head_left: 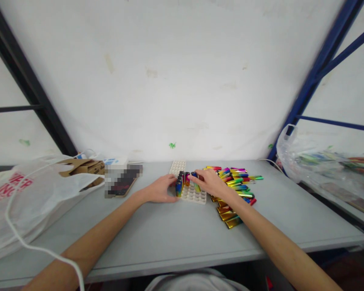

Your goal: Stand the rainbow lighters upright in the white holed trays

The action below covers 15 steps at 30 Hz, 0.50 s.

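Note:
A white tray with rows of round holes (pixel 195 197) lies on the table, and several shiny multicoloured lighters (pixel 178 187) stand upright in its left part. My left hand (pixel 162 189) is curved around the tray's left edge, thumb at the near corner and fingers farther back, against the standing lighters. Between the fingertips of my right hand (pixel 210 182) is a blue and yellow-green lighter (pixel 197 186), held slightly tilted over the holes. Whether its lower end sits in a hole I cannot tell. To the right, partly behind my right hand and forearm, lies a pile of loose metallic lighters (pixel 235 186).
Another white holed tray section (pixel 178 166) lies behind, near the wall. A phone (pixel 125 184), partly blurred, is on the left beside a white plastic bag (pixel 42 194) and cardboard (pixel 85 167). A white cable (pixel 39 248) crosses my left forearm. Clear plastic (pixel 294 153) hangs at the right.

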### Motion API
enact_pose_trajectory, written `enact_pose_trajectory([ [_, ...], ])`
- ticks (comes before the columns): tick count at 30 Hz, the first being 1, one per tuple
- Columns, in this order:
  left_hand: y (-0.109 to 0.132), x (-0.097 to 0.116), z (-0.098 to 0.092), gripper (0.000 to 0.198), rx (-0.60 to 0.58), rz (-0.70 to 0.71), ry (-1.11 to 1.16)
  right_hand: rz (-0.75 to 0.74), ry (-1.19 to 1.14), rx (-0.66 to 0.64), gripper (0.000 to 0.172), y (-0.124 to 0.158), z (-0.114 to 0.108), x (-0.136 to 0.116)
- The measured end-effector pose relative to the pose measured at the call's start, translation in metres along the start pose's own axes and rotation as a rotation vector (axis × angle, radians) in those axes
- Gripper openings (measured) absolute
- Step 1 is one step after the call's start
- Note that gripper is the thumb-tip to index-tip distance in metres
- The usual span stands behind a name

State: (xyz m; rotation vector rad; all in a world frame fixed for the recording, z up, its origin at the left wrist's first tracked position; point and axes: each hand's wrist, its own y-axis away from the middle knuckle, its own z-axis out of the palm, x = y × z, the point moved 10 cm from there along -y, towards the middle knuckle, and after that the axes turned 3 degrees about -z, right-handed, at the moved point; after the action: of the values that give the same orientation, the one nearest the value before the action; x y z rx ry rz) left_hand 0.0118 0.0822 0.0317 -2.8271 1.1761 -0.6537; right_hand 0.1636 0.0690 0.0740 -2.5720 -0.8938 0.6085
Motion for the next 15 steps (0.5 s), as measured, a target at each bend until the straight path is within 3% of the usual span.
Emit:
enact_pose_trajectory([
  [4,0.000,0.000,0.000,0.050,0.000,-0.004,-0.002,0.087,-0.095,-0.049,0.051,0.001,0.004,0.007],
  [8,0.001,-0.002,0.001,0.050,0.009,0.005,-0.025,0.139,-0.175,-0.112,0.038,0.002,0.018,0.009],
  [11,0.001,-0.004,0.002,0.048,0.012,0.013,-0.026,0.129,-0.043,-0.129,0.034,0.000,0.026,0.007],
  [15,0.000,-0.006,0.004,0.050,0.014,0.033,-0.003,0.046,0.148,-0.057,0.034,-0.006,0.025,-0.003],
])
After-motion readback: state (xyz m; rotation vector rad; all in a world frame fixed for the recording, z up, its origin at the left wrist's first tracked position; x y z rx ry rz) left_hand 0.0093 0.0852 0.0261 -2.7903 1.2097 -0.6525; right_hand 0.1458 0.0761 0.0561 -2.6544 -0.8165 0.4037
